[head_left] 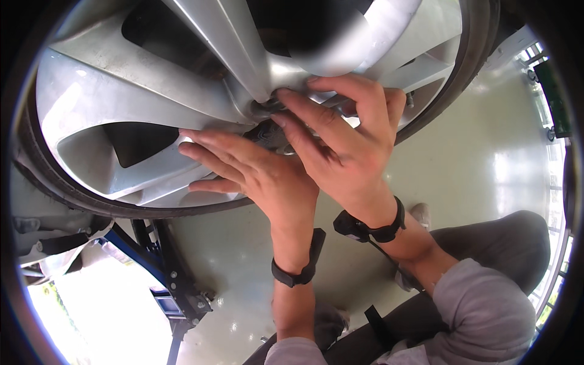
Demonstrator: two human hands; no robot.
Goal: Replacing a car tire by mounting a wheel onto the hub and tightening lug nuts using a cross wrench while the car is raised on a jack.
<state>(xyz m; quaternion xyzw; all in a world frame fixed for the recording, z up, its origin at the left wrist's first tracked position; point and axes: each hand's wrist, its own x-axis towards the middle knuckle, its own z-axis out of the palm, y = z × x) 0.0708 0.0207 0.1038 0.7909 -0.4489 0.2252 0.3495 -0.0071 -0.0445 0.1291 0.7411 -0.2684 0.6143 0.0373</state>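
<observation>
A silver alloy wheel [97,115] in a dark tyre [462,73] fills the upper part of the view. My left hand [261,179] lies along a lower spoke, its fingers stretched out and spread; its thumb is hidden. To its right, my right hand [353,131] reaches to the wheel's centre. Its thumb and index finger come close together at a small dark round recess [263,109] beside the hub. Whatever sits between these fingertips is too small to make out. Below them shows part of the dark hub centre [263,135].
A blue and black metal stand [164,267] rises at the lower left, beside the car's underside parts [36,234]. Under the wheel is a shiny pale floor [462,158]. My bent leg [499,243] is at the right, and a green panel [550,97] stands at the far right.
</observation>
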